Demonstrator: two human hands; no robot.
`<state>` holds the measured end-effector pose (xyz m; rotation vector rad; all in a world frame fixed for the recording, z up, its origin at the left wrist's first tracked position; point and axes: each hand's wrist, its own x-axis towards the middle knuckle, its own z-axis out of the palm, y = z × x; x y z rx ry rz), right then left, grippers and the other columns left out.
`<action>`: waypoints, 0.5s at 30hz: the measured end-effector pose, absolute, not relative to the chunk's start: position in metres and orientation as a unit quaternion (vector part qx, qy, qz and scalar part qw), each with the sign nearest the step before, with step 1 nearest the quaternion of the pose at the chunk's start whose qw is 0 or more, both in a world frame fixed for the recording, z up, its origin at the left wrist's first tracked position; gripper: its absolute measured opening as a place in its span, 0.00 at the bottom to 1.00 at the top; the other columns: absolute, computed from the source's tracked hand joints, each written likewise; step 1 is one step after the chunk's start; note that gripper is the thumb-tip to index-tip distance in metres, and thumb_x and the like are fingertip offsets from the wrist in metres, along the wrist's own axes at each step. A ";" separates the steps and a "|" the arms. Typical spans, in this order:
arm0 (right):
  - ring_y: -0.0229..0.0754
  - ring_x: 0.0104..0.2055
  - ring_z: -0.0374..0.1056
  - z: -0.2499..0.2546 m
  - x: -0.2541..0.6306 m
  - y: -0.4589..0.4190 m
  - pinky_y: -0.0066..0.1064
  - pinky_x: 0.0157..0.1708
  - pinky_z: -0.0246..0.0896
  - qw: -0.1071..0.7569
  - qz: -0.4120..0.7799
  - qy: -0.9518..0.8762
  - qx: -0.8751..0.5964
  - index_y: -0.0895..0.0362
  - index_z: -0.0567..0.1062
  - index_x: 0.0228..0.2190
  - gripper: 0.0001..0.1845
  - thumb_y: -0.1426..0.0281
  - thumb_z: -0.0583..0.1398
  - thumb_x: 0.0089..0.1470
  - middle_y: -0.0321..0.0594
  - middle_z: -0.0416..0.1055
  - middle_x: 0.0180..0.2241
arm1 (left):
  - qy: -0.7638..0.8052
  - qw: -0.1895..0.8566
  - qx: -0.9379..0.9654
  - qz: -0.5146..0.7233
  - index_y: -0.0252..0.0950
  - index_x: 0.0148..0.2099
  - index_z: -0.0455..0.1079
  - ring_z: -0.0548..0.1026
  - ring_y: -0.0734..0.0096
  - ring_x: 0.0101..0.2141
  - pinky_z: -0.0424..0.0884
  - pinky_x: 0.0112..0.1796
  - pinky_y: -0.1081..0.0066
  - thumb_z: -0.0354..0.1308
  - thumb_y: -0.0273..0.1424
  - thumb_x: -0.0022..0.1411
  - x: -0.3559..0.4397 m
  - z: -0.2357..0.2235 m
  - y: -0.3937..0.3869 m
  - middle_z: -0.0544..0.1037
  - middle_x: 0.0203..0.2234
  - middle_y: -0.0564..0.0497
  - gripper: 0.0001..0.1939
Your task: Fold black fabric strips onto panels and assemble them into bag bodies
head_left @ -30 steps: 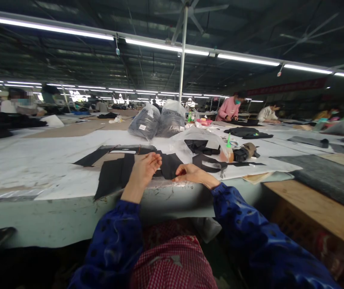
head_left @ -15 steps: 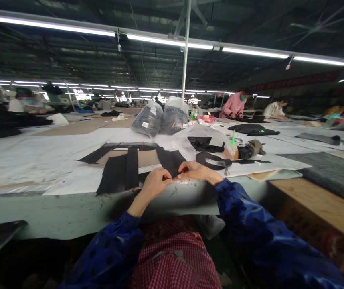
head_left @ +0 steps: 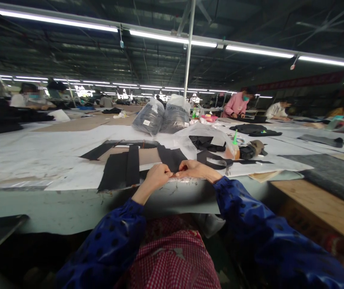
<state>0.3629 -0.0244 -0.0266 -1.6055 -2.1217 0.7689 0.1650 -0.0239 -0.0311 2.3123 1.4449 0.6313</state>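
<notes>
My left hand (head_left: pixel 156 176) and my right hand (head_left: pixel 192 169) meet at the table's front edge, fingertips almost touching. Both are closed in a pinch at the near edge of a black fabric piece (head_left: pixel 172 157). The exact spot they pinch is small and partly covered by the fingers. Left of it lies a black fabric panel (head_left: pixel 114 170) with a black strip (head_left: pixel 132 164) across it. Beige fabric (head_left: pixel 149 156) with a white band shows between the black parts. Behind my right hand a curved black strip (head_left: pixel 212 160) lies flat.
A bottle with a green nozzle (head_left: pixel 235 148) stands at the right beside a dark roll (head_left: pixel 253 149). Clear plastic (head_left: pixel 190 138) lies behind the fabric. Two filled plastic bags (head_left: pixel 176 114) stand farther back. A person in pink (head_left: pixel 235 105) works across the table.
My fingertips have drawn slightly closer together at the fabric edge. The whole view has shifted a little; the fabric pieces lie as before.
</notes>
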 end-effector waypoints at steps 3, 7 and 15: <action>0.37 0.31 0.67 -0.028 0.365 -0.019 0.25 0.26 0.57 0.175 0.263 -0.758 -0.571 0.57 0.73 0.36 0.20 0.55 0.65 0.48 0.37 0.73 0.31 | 0.511 0.173 0.816 0.208 0.32 0.28 0.77 0.70 0.68 0.26 0.56 0.27 0.70 0.56 0.30 0.55 0.165 -0.028 -0.023 0.75 0.21 0.48 0.11; 0.39 0.33 0.68 -0.027 0.365 -0.017 0.26 0.27 0.57 0.158 0.248 -0.758 -0.582 0.56 0.74 0.36 0.20 0.54 0.66 0.47 0.37 0.74 0.32 | 0.519 0.171 0.815 0.191 0.32 0.27 0.78 0.69 0.68 0.24 0.55 0.26 0.70 0.55 0.30 0.54 0.167 -0.022 -0.026 0.74 0.19 0.48 0.11; 0.41 0.34 0.68 -0.018 0.356 -0.019 0.25 0.26 0.55 0.109 0.200 -0.756 -0.614 0.56 0.74 0.36 0.21 0.53 0.66 0.45 0.37 0.74 0.32 | 0.532 0.157 0.814 0.172 0.32 0.27 0.78 0.72 0.65 0.27 0.56 0.26 0.70 0.58 0.31 0.52 0.172 -0.019 -0.027 0.76 0.21 0.45 0.10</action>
